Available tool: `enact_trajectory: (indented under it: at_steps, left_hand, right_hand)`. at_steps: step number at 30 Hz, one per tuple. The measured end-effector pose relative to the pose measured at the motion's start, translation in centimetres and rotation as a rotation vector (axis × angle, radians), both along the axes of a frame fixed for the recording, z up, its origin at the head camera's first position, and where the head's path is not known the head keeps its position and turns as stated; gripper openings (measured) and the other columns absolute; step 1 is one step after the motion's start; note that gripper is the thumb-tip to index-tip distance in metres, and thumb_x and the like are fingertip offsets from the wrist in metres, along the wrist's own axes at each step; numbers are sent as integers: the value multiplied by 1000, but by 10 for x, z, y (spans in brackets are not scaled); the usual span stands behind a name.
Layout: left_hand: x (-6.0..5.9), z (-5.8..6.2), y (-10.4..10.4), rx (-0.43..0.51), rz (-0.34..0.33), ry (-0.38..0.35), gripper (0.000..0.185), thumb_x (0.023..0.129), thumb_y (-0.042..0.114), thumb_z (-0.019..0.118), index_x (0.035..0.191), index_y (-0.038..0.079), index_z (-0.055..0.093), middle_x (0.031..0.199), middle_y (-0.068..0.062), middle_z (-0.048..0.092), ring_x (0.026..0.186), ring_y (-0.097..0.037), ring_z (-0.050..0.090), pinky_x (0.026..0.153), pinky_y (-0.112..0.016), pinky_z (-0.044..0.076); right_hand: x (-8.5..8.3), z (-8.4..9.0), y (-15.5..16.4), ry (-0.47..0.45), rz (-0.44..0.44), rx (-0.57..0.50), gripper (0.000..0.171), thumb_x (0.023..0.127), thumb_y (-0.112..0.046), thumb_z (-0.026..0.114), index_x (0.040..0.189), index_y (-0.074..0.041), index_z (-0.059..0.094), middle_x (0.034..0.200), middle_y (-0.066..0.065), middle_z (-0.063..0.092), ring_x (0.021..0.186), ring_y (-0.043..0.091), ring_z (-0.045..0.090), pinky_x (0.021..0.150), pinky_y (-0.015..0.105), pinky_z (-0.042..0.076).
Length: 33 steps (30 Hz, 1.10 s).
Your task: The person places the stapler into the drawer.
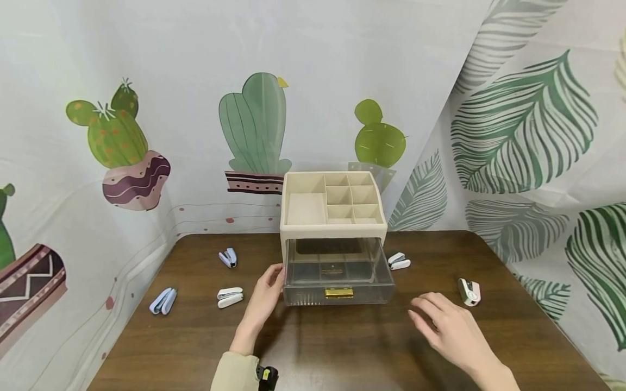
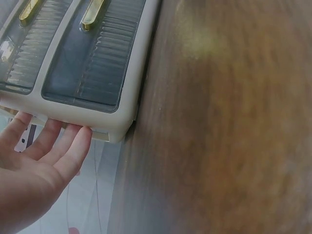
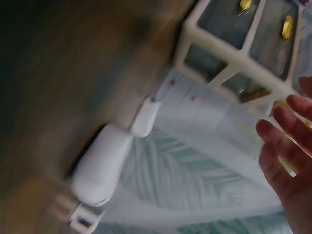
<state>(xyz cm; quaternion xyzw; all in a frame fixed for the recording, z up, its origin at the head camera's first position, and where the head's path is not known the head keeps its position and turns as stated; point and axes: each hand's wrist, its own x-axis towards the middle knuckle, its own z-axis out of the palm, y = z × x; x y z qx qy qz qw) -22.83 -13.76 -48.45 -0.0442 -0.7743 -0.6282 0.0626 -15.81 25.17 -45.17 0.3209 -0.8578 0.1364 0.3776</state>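
A cream desktop organizer (image 1: 305, 231) stands at the back middle of the table, with an open compartmented top. In the head view its clear drawer (image 1: 303, 296) with a gold handle (image 1: 339, 292) is pulled out toward me. My left hand (image 1: 264, 296) rests its fingertips against the organizer's left side. The left wrist view shows those fingers (image 2: 75, 151) extended along the cream frame, below two clear drawer fronts (image 2: 92, 63). Off to the right of the drawer, my right hand (image 1: 450, 331) hovers over the table with relaxed fingers, holding nothing.
Left of the organizer lie a lavender stapler (image 1: 228, 257), a blue stapler (image 1: 163, 301) and a white stapler (image 1: 230, 297). On its right are another white stapler (image 1: 399, 261) and a white stapler-like item (image 1: 469, 291). A patterned cloth (image 1: 195, 136) hangs behind the table (image 1: 342, 347).
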Motion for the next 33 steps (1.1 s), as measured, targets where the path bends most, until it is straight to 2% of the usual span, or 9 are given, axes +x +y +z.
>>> enact_trajectory:
  at_steps: [3, 6, 8, 13, 17, 21, 26, 33]
  left_hand:
    - [-1, -1, 0, 0, 2, -3, 37, 103, 33, 51, 127, 6, 59, 113, -11, 64, 105, -20, 60, 88, -38, 51]
    - [-1, -1, 0, 16, -8, -9, 36, 103, 32, 51, 127, 5, 59, 114, -11, 64, 106, -20, 59, 89, -39, 50]
    - [3, 8, 1, 13, -23, -1, 36, 104, 29, 51, 127, 2, 58, 114, -12, 64, 108, -21, 59, 89, -39, 50]
    - [16, 30, 3, 13, -43, 0, 34, 104, 24, 50, 126, -1, 57, 113, -13, 64, 107, -21, 59, 89, -39, 50]
    - [17, 31, 3, 14, -41, -8, 34, 104, 25, 50, 127, 0, 57, 113, -13, 64, 106, -21, 59, 89, -39, 50]
    - [19, 33, 4, 7, -37, -10, 34, 104, 25, 50, 127, 1, 58, 114, -13, 64, 107, -21, 59, 90, -39, 50]
    - [18, 32, 4, -2, -37, -1, 35, 104, 24, 50, 127, -1, 57, 114, -13, 63, 106, -20, 59, 88, -38, 50]
    - [0, 2, -1, 31, -26, -16, 36, 104, 29, 51, 129, 4, 57, 114, -11, 63, 105, -19, 59, 89, -38, 49]
  right_hand:
    - [-3, -8, 15, -91, -57, 22, 18, 88, -30, 68, 97, -15, 69, 98, -7, 63, 84, 14, 62, 60, 37, 51]
    - [-6, -14, 29, -184, -118, 22, 27, 77, -20, 80, 101, -12, 69, 100, -2, 63, 87, 19, 63, 63, 42, 52]
    - [-6, -17, 37, -256, -158, 12, 36, 72, -17, 85, 104, -11, 69, 101, 2, 63, 87, 23, 64, 62, 44, 53]
    - [-9, -21, 54, -449, -220, -6, 42, 74, -20, 86, 110, -7, 67, 105, 8, 62, 88, 32, 64, 64, 49, 53]
    - [-12, -24, 65, -609, -251, 9, 48, 76, -25, 84, 116, -5, 65, 110, 13, 61, 96, 37, 63, 68, 53, 52]
    - [-15, -28, 74, -688, -250, 36, 52, 74, -26, 85, 116, -3, 64, 110, 18, 61, 98, 39, 62, 74, 54, 51]
    - [-20, -33, 80, -748, -248, 58, 55, 70, -24, 87, 113, -2, 64, 107, 19, 63, 96, 36, 62, 78, 51, 49]
    - [-24, -33, 77, -779, -245, 55, 49, 68, -23, 88, 106, -3, 65, 100, 13, 65, 91, 31, 61, 77, 47, 49]
